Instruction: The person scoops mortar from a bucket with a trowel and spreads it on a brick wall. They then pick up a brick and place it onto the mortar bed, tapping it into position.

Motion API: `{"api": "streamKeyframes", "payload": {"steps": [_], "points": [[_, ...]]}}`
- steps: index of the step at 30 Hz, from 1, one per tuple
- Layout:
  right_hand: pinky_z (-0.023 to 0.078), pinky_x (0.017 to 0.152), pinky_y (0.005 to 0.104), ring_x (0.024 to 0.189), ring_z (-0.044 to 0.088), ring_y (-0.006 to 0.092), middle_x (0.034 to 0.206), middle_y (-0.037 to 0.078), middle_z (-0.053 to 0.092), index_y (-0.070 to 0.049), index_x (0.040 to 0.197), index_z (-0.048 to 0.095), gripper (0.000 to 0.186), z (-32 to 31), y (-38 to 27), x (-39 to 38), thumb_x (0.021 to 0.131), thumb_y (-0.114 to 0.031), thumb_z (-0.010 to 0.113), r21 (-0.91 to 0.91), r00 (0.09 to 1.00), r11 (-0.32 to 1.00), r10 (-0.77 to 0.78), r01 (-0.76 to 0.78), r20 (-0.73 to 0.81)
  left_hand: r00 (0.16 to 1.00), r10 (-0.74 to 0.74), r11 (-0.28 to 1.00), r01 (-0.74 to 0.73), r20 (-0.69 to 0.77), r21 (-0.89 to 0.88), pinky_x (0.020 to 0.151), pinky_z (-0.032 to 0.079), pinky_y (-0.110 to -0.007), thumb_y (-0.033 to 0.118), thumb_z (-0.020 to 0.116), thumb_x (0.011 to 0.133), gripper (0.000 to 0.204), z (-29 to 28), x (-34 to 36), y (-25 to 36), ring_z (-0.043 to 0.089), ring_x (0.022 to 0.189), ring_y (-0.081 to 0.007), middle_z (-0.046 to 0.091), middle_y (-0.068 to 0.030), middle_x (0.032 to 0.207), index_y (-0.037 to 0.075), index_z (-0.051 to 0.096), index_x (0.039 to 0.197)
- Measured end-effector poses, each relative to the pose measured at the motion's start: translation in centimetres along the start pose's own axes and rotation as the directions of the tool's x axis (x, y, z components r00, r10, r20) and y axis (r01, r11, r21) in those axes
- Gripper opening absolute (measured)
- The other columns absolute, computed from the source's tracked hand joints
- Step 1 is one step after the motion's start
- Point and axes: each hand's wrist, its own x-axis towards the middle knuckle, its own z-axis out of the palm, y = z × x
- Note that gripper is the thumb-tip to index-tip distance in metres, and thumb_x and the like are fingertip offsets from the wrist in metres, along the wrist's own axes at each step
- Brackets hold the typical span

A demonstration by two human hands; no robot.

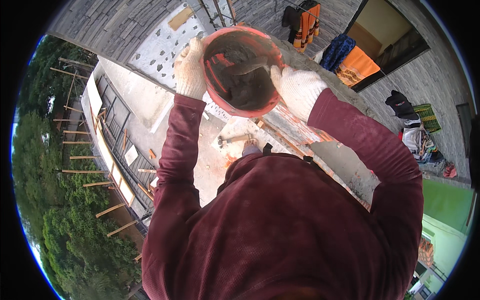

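- We have the red bucket (270, 45) out ahead at arm's length, mouth toward us; can't tell if anything supports it underneath.
- Left hand (189, 70), gloved: fingers curled over the left rim.
- Right hand (298, 90), gloved: clenched at the right rim, thumb side by the edge. Can't tell if it also pinches the blade tool (247, 66).
- That tool lies across the grey mix (247, 90) inside. Handle not visible.
- To hold it well, we'd load both hands evenly, keep the mouth level, elbows bent; mix looks heavy and could slop. Watch the tool sliding.
- Footing: hammer (235, 140) on the pale slab (227, 131), right beside our foot (251, 148). Likely trip point.
- Right: orange cloth (357, 65) and blue cloth (337, 52) hang near the right arm; could snag on a swing.
- Left: timber struts (82, 131) along the edge, trees (75, 225) beyond. We'd stay off that side.
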Motion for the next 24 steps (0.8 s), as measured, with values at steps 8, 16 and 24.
{"api": "streamKeyframes", "payload": {"steps": [8,16,24], "points": [[0.058,0.059,0.0379,0.082,0.074,0.0260,0.096,0.018,0.069,0.015,0.141,0.045,0.070,2.3,-1.1,0.2,0.081,-0.014,0.069,0.012,0.956,0.998,-0.069,0.068,0.286,0.991,-0.010,0.996,0.022,-0.136,0.086,0.074,0.049,-0.027,0.031,0.063,0.103,0.038,-1.6,-0.4,-1.6,0.061,0.080,-0.0106,0.070,-0.0038,0.090,-0.005,0.074,0.103],[0.060,0.066,0.0418,0.079,0.075,0.0291,0.090,0.020,0.073,0.008,0.133,0.059,0.048,4.9,-4.7,6.0,0.089,-0.011,0.060,-0.052,0.981,0.993,0.116,-0.110,0.153,0.994,-0.030,0.945,0.061,-0.101,0.321,0.069,0.046,-0.025,0.034,0.062,0.103,0.039,-2.1,-1.8,-3.1,0.055,0.076,-0.0070,0.067,0.0005,0.084,-0.002,0.076,0.098],[0.060,0.072,0.0458,0.087,0.075,0.0352,0.093,0.021,0.076,0.000,0.096,0.078,0.024,2.3,-1.7,7.2,0.082,-0.017,0.068,0.175,0.857,0.985,-0.095,0.006,0.506,0.997,0.071,0.823,-0.045,-0.024,0.567,0.058,0.041,-0.026,0.036,0.059,0.104,0.042,-0.3,-2.3,-1.9,0.047,0.066,-0.0043,0.057,0.0067,0.071,-0.001,0.077,0.096]]}}
